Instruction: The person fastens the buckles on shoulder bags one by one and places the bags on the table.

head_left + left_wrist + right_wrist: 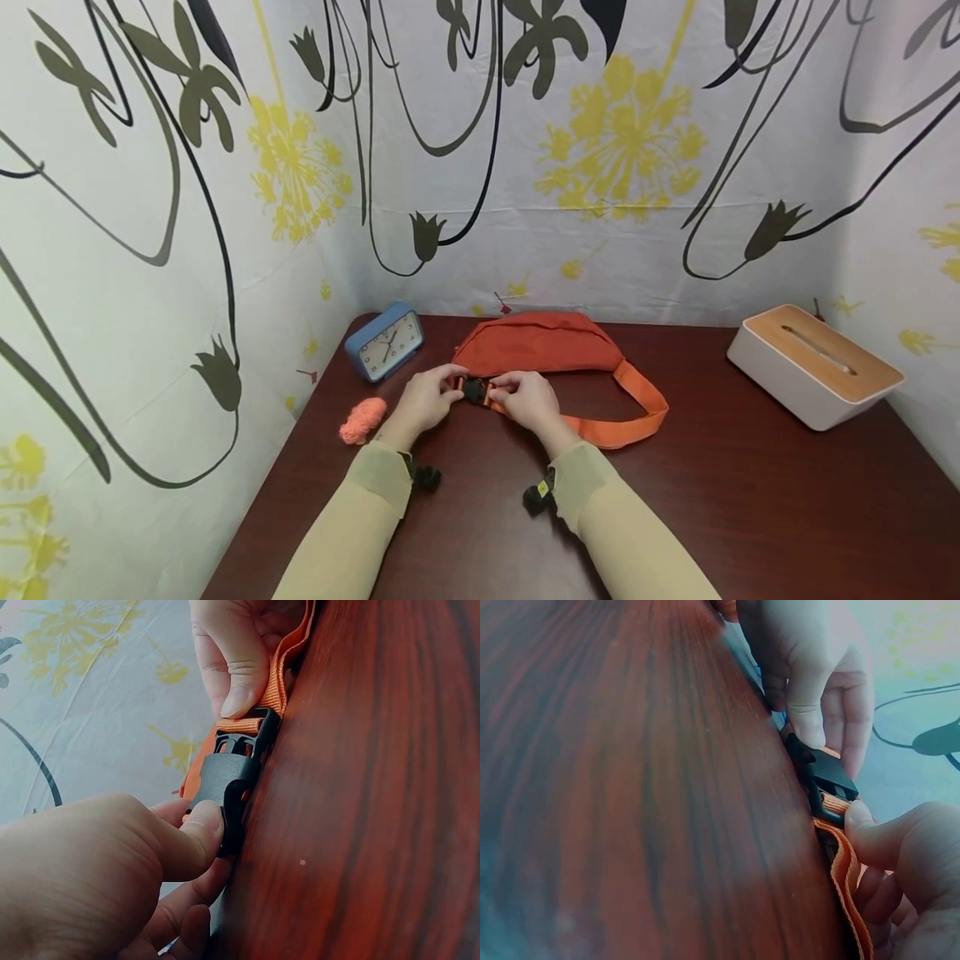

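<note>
At nine o'clock on the black buckle (474,390), the left hand (424,400) pinches its end. At three, the right hand (533,400) pinches the orange strap (617,433), forearms (348,521) angled inward.

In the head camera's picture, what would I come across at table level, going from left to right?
Fluffy coral bundle, the person's left hand, black buckle, right hand, white box with a wood-toned top.
</note>
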Available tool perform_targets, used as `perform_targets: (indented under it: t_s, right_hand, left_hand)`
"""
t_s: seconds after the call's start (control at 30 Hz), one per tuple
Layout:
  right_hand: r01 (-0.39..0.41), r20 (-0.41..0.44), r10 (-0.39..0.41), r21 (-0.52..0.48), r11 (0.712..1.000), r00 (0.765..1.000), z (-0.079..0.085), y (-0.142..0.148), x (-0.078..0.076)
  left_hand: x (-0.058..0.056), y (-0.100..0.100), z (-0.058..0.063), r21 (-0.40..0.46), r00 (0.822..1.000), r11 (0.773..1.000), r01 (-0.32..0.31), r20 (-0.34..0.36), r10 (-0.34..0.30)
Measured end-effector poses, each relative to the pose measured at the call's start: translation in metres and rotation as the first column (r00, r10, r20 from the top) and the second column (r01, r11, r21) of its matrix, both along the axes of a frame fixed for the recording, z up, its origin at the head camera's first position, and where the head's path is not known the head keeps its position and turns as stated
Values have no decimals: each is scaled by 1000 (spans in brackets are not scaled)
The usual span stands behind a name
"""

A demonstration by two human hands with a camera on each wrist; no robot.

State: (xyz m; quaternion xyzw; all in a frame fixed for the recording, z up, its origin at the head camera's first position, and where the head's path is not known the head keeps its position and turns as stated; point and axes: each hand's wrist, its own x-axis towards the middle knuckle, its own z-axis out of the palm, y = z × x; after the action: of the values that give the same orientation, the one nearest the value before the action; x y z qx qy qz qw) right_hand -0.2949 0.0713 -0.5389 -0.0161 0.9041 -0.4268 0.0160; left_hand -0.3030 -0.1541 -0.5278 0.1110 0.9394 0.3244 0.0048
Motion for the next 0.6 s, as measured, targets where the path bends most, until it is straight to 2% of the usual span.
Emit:
perform_targets:
  t_s: [0.43,0.6]
  right_hand:
    - [22,17,-22,-15,1000,1000,1,-3,-2]
    - [7,5,-7,-11,1000,1000,1,-5,-2]
  left_hand:
    - [-1,0,-1,18,1000,1000,0,-2,0]
    - [-1,-1,-1,13,1000,1000,-6,-4,6]
